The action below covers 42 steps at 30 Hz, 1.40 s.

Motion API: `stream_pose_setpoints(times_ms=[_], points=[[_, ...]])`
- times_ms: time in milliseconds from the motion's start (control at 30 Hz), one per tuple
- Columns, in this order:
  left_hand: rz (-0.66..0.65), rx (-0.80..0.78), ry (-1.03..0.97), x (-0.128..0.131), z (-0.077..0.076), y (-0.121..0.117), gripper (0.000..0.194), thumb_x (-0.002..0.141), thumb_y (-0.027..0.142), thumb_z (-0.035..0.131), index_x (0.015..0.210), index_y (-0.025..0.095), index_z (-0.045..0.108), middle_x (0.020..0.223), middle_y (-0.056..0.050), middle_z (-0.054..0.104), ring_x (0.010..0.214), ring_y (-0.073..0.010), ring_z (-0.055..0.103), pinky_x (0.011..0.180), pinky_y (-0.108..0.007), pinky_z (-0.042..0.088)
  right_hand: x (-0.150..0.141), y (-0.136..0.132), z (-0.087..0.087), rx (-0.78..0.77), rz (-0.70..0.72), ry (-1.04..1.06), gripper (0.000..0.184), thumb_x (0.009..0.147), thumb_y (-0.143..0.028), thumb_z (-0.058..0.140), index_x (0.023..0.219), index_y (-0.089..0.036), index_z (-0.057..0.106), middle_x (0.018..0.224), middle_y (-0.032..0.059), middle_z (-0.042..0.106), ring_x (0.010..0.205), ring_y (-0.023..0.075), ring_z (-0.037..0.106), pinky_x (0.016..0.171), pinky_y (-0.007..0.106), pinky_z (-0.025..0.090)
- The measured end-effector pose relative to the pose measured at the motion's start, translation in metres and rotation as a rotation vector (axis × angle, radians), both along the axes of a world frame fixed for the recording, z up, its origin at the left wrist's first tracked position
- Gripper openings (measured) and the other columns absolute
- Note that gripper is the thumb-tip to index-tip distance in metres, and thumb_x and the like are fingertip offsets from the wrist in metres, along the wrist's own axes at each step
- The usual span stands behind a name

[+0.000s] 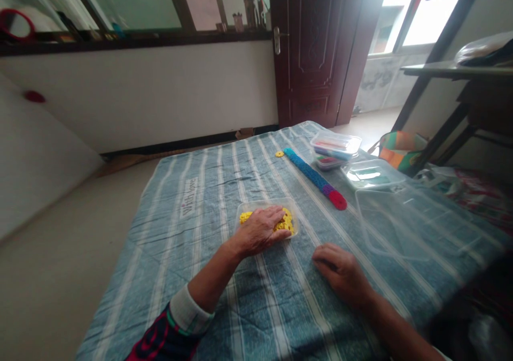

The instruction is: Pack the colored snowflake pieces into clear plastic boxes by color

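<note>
My left hand point(259, 231) lies palm-down inside a shallow clear plastic tub point(266, 203), covering a heap of small yellow pieces point(286, 223). Whether it grips any of them cannot be seen. My right hand point(340, 273) rests on the blue striped cloth point(240, 307) to the right of the tub, fingers curled around nothing. Farther off lies a long blue beaded strip point(308, 171) ending in a purple section and a red disc point(337, 200). A single yellow piece point(279, 154) sits just beyond its far end.
Beyond the strip stand a lidded clear box of coloured items point(334, 144) and a smaller box point(326, 163). A clear container point(372, 174) and a large clear lid point(396, 224) lie to the right. A dark wooden door point(312, 51) stands behind the table.
</note>
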State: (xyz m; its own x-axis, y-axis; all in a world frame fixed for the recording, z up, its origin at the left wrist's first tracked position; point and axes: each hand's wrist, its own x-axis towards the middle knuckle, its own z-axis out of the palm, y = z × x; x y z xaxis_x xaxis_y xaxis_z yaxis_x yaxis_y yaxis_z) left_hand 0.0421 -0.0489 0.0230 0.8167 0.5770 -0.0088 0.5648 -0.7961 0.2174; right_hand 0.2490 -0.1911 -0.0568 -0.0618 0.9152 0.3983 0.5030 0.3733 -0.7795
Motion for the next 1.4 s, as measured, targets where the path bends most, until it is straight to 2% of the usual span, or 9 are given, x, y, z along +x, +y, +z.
stream_pose_setpoints(times_ms=[133, 300, 500, 567, 767, 933, 1100, 1267, 1400], points=[[0.013, -0.066, -0.013, -0.006, 0.000, 0.005, 0.053, 0.098, 0.051, 0.045, 0.137, 0.015, 0.052, 0.146, -0.014, 0.053, 0.137, -0.0289, 0.047, 0.114, -0.043, 0.037, 0.001, -0.002, 0.002, -0.008, 0.005, 0.001, 0.016, 0.090, -0.013, 0.054, 0.081, -0.021, 0.064, 0.080, 0.0017, 0.064, 0.077, 0.0159, 0.061, 0.074, 0.028, 0.049], [0.100, -0.112, -0.112, -0.035, 0.010, 0.009, 0.055, 0.102, 0.048, 0.033, 0.142, 0.012, 0.048, 0.151, -0.015, 0.048, 0.141, -0.0250, 0.043, 0.117, -0.041, 0.033, 0.002, -0.004, 0.002, -0.005, 0.016, 0.005, 0.015, 0.091, -0.014, 0.054, 0.083, -0.022, 0.065, 0.083, 0.0023, 0.065, 0.079, 0.0163, 0.063, 0.075, 0.028, 0.051], [0.123, -0.091, -0.113, -0.060, 0.017, 0.004, 0.047, 0.100, 0.032, 0.037, 0.137, 0.008, 0.053, 0.145, -0.016, 0.054, 0.137, -0.0234, 0.047, 0.116, -0.039, 0.037, 0.002, -0.006, 0.003, 0.010, -0.001, -0.003, 0.014, 0.091, -0.016, 0.055, 0.085, -0.022, 0.066, 0.083, 0.0032, 0.067, 0.079, 0.0175, 0.064, 0.073, 0.029, 0.053], [0.125, -0.088, -0.095, -0.061, 0.015, 0.002, 0.044, 0.100, 0.029, 0.037, 0.135, 0.010, 0.054, 0.142, -0.015, 0.058, 0.135, -0.0234, 0.050, 0.116, -0.041, 0.036, 0.002, -0.006, 0.003, 0.025, -0.002, -0.011, 0.015, 0.092, -0.016, 0.055, 0.085, -0.022, 0.066, 0.083, 0.0034, 0.067, 0.079, 0.0174, 0.064, 0.072, 0.029, 0.054], [0.142, -0.102, -0.029, -0.057, 0.003, -0.004, 0.038, 0.099, 0.022, 0.040, 0.132, 0.017, 0.058, 0.142, -0.012, 0.059, 0.134, -0.0276, 0.051, 0.119, -0.061, 0.024, 0.000, -0.011, 0.009, 0.182, -0.022, -0.041, 0.016, 0.092, -0.012, 0.055, 0.091, -0.022, 0.067, 0.081, 0.0026, 0.069, 0.075, 0.0156, 0.066, 0.068, 0.026, 0.055], [0.178, -0.053, -0.078, -0.064, -0.001, 0.000, 0.039, 0.098, 0.022, 0.039, 0.132, 0.017, 0.058, 0.140, -0.014, 0.060, 0.132, -0.0270, 0.054, 0.118, -0.061, 0.025, -0.006, -0.010, 0.032, 0.260, -0.048, -0.067, 0.018, 0.092, -0.010, 0.056, 0.097, -0.023, 0.067, 0.084, 0.0038, 0.071, 0.077, 0.0173, 0.068, 0.070, 0.029, 0.056], [0.167, -0.030, -0.056, -0.071, -0.006, 0.001, 0.037, 0.096, 0.018, 0.041, 0.128, 0.019, 0.061, 0.139, -0.012, 0.061, 0.132, -0.0261, 0.054, 0.117, -0.062, 0.026, -0.014, 0.007, 0.055, 0.295, 0.009, -0.123, 0.019, 0.093, -0.010, 0.054, 0.096, -0.023, 0.068, 0.086, 0.0052, 0.072, 0.079, 0.0179, 0.067, 0.072, 0.032, 0.055], [0.146, 0.024, -0.091, -0.063, -0.006, 0.003, 0.037, 0.096, 0.017, 0.042, 0.128, 0.019, 0.061, 0.138, -0.013, 0.062, 0.130, -0.0272, 0.055, 0.117, -0.062, 0.026, -0.025, 0.022, 0.063, 0.293, 0.053, -0.195, 0.022, 0.096, -0.012, 0.049, 0.093, -0.021, 0.069, 0.086, 0.0070, 0.072, 0.079, 0.0184, 0.066, 0.073, 0.034, 0.054], [0.117, -0.016, -0.086, -0.046, -0.001, 0.009, 0.032, 0.096, 0.016, 0.044, 0.122, 0.019, 0.064, 0.135, -0.012, 0.064, 0.127, -0.0263, 0.058, 0.117, -0.060, 0.027, -0.031, 0.031, 0.066, 0.322, 0.050, -0.243, 0.021, 0.097, -0.013, 0.049, 0.094, -0.020, 0.068, 0.087, 0.0074, 0.072, 0.081, 0.0186, 0.066, 0.076, 0.034, 0.053]])
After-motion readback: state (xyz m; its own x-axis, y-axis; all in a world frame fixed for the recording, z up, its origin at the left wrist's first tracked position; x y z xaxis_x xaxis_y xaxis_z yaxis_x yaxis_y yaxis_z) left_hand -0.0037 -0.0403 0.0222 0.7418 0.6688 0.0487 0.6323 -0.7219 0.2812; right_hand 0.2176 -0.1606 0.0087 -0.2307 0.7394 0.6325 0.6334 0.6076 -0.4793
